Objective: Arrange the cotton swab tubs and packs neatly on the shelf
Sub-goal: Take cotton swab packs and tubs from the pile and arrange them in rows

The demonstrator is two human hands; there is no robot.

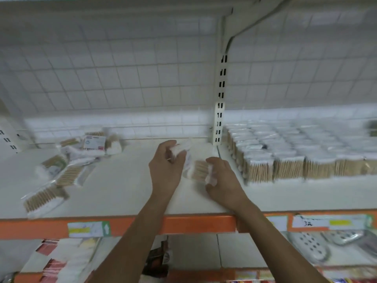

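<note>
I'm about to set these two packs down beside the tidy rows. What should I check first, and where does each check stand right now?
1. Left hand grips the first pack: ok.
2. Right hand grips the second pack: ok.
3. Bare space on the shelf beside the neat rows: ok.
4. Neat rows standing in line: ok, as far as the blur allows.
5. Loose packs at the left tidied: not ok, they lie scattered.
6. Which way the held packs' labels face: cannot tell, too blurred.
</note>
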